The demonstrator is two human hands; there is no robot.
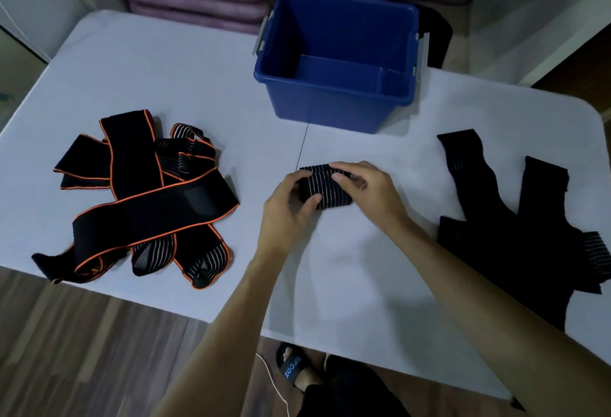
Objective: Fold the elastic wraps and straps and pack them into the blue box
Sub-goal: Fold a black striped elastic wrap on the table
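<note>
One striped wrap (325, 189) sits folded into a compact bundle on the white table (165, 79), just in front of the blue box (337, 109), which looks empty inside as far as its floor shows. Nothing seems packed yet: the orange-edged straps (145, 198) lie tangled at the left, the plain black wraps (515, 218) spread at the right. The left hand (291, 208) curls around the bundle's near-left end, thumb across it, while the right hand (367, 188) pinches its far edge with bent fingers.
</note>
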